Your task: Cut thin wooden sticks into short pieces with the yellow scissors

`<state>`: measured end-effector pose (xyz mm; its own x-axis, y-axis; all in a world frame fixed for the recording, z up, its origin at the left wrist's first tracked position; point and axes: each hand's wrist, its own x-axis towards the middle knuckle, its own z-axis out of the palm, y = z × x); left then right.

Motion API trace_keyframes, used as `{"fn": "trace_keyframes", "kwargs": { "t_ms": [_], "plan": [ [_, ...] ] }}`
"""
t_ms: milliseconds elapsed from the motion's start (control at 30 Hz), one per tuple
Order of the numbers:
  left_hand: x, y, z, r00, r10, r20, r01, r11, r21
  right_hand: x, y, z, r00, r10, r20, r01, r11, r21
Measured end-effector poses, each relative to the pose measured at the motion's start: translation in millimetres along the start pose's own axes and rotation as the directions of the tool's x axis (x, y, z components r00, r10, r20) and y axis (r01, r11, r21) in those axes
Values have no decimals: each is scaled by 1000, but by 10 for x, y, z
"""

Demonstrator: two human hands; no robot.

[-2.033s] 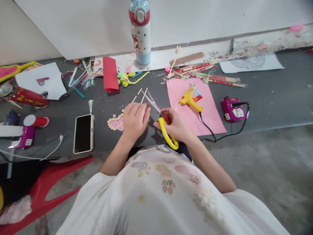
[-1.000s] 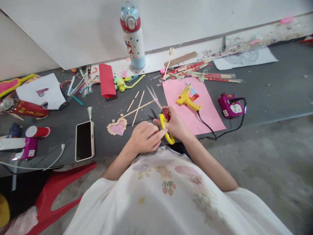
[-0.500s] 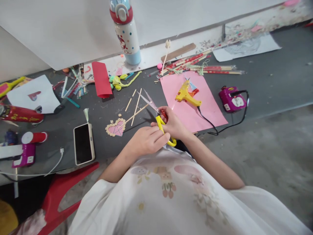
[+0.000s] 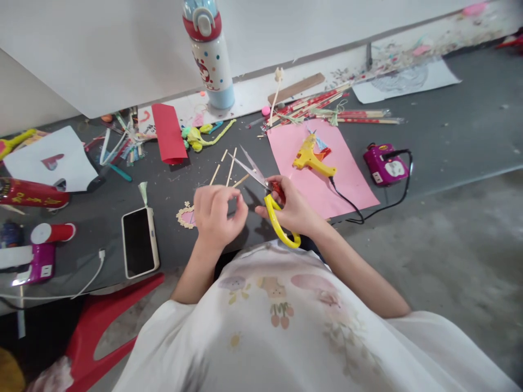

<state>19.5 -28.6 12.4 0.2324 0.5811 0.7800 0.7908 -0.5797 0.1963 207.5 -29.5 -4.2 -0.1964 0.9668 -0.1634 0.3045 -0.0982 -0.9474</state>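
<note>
As a person's right hand (image 4: pixel 290 207) grips a pair of scissors (image 4: pixel 260 177), fingers wrapped about the handles, the parted blades aim away from the body, presumably for safety and a clear line. The left hand (image 4: pixel 216 215) hovers just beside, thumb and forefinger curled into a narrow ring; whether they pinch anything tiny, one cannot tell. Partly hidden behind it on the dark table (image 4: pixel 449 147) lies a pink heart (image 4: pixel 187 219) edged with small pale pieces, near enough to suggest easy reach. A phone (image 4: pixel 139 242) rests farther left. Beyond the left hand, thin sticks (image 4: pixel 231 166) lie loose below the blade tips, likely left there to be handy. To the right, a yellow glue gun (image 4: pixel 312 159) lies nozzle outward on a pink sheet (image 4: pixel 351 190), which may shield the tabletop from drips, its cord running toward a purple box (image 4: pixel 386 165). At the back stands an upright drinking bottle (image 4: pixel 212 71), seemingly parked clear of the hands.
</note>
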Motion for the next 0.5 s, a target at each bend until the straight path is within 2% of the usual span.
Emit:
{"fn": "trace_keyframes", "kwargs": {
  "t_ms": [67, 133, 200, 300, 500],
  "plan": [
    [12, -48, 23, 994, -81, 78, 78, 996, 41, -32, -40, -16, 1000, -26, -4, 25, 998, -60],
    [15, -70, 46, 976, -122, 182, 118, 993, 28, -56, -89, -23, 999, -40, -10, 38, 993, -116],
    [4, -77, 69, 960, -148, 238, 150, 989, 7, -74, -138, -20, 999, -46, -12, 43, 985, -167],
    [-26, -91, 103, 964, -153, 217, 159, 987, -9, -93, -195, -5, 998, -61, -20, 55, 974, -220],
    [-83, -159, 145, 991, -66, 119, 75, 995, -70, -124, -242, -1, 994, -110, -18, 102, 961, -258]
  ]
}}
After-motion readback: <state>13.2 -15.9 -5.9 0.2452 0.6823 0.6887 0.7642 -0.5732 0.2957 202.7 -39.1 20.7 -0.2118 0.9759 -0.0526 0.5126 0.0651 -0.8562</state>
